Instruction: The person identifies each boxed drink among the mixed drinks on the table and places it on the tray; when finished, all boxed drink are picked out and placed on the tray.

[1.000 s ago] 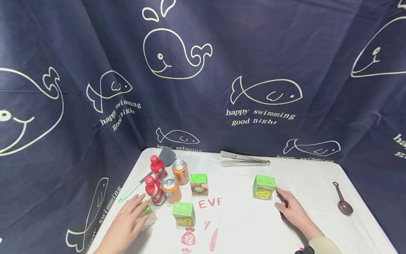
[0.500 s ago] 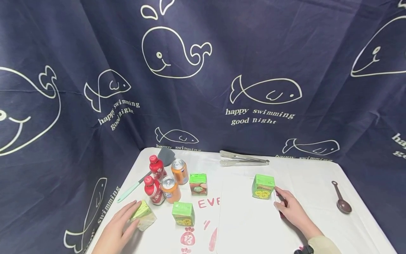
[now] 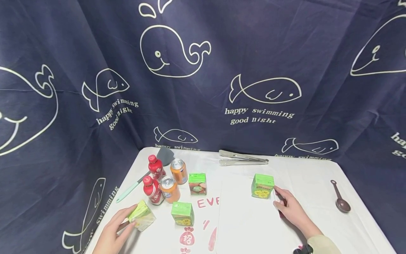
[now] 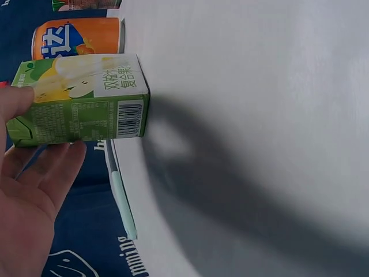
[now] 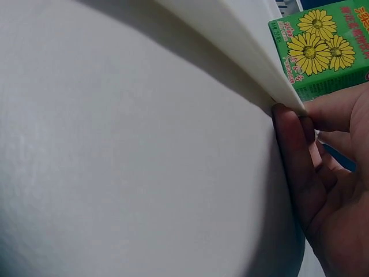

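My left hand (image 3: 112,231) grips a green-and-white juice carton (image 3: 143,219) by its left end. In the left wrist view the thumb lies on one side of this carton (image 4: 86,101), with fingers beneath. On the right, my right hand (image 3: 294,211) pinches the edge of a flat white panel (image 3: 250,222) between thumb and fingers. A green chrysanthemum drink carton (image 3: 263,186) stands at the panel's far right corner, close to the fingertips. Another such carton (image 3: 183,213) stands between the hands, and a green-topped carton (image 3: 198,184) with a reddish front is behind it.
Two red bottles (image 3: 153,190) and two orange cans (image 3: 170,189) cluster at the left. A spatula (image 3: 134,187) lies behind them. Metal tongs (image 3: 243,158) lie at the back, a brown scoop (image 3: 342,204) at the right. A dark blue curtain (image 3: 209,98) hangs behind the table.
My left hand draws back and lower left from over the juice carton to its left end, uncovering more of it. The right hand keeps its place on the panel.
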The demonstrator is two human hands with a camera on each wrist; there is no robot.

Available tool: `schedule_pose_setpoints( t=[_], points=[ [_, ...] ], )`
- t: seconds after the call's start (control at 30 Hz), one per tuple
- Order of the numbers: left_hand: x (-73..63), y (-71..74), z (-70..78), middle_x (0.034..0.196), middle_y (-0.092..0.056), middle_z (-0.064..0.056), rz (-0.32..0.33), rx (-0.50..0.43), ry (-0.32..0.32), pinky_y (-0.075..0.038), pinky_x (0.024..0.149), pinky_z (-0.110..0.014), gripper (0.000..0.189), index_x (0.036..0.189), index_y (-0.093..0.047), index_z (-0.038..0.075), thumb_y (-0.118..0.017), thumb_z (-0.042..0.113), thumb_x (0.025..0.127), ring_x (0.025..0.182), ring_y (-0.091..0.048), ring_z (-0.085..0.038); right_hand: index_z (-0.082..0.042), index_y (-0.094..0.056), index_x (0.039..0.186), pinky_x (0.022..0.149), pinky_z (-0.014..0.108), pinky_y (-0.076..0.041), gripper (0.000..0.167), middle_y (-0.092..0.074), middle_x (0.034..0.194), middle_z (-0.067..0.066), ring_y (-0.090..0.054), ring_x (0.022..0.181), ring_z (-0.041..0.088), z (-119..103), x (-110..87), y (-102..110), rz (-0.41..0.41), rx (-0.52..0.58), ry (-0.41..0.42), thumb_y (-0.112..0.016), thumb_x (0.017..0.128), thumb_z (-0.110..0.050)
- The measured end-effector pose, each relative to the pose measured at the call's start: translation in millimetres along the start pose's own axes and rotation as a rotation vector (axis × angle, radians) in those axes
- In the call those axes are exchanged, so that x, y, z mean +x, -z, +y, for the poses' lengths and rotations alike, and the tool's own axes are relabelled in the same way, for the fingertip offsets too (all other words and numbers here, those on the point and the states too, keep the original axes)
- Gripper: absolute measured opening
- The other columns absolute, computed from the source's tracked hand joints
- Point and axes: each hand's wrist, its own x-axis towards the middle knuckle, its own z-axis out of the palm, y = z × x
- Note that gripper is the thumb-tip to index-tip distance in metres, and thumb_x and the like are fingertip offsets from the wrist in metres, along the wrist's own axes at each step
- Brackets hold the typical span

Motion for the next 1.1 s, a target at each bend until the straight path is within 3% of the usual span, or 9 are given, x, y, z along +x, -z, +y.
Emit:
schedule_pose_setpoints(
  t=[0.17,0.5,0.83,1.1],
  points=[
    [-0.6,-1.6,0.5,0.128,-0.064,-0.004,0.013,-0.073,0.059,-0.06,0.086,-0.022,0.06,0.144,-0.062,0.012,-0.077,-0.008,0.089,0.121,-0.054,0.005,0.007,-0.038,0.156,0.065,0.025,-0.045,0.064,-0.051,0.142,0.025,-0.049,0.085,0.018,-0.3,-0.4,0.1,-0.001,0.006,-0.002,-0.065,0.1,-0.007],
    [-1.4,-9.2,-2.8,0.129,-0.063,-0.015,0.089,-0.22,0.131,-0.063,0.079,-0.03,0.06,0.136,-0.062,-0.001,-0.076,-0.02,0.08,0.116,-0.059,0.005,0.007,-0.038,0.156,0.064,0.024,-0.047,0.063,-0.05,0.142,0.025,-0.05,0.082,0.017,-0.4,-0.4,0.2,-0.002,0.023,-0.001,-0.064,0.1,-0.007],
    [-3.1,-10.2,-2.6,0.126,-0.065,0.006,0.135,-0.333,0.203,-0.063,0.079,-0.027,0.057,0.134,-0.059,-0.008,-0.076,-0.02,0.082,0.108,-0.064,0.001,0.006,-0.039,0.156,0.064,0.024,-0.047,0.064,-0.05,0.143,0.025,-0.05,0.084,0.018,-2.1,-0.5,0.2,0.002,0.026,-0.014,-0.065,0.1,-0.007],
    [-4.4,-10.6,-0.6,0.122,-0.066,0.007,0.142,-0.35,0.233,-0.063,0.079,-0.027,0.054,0.133,-0.058,-0.01,-0.075,-0.02,0.083,0.107,-0.066,-0.001,0.006,-0.038,0.156,0.062,0.024,-0.048,0.064,-0.049,0.142,0.024,-0.05,0.081,0.017,-0.6,-0.7,-0.2,0.0,0.047,-0.022,-0.066,0.1,-0.007]
  ],
)
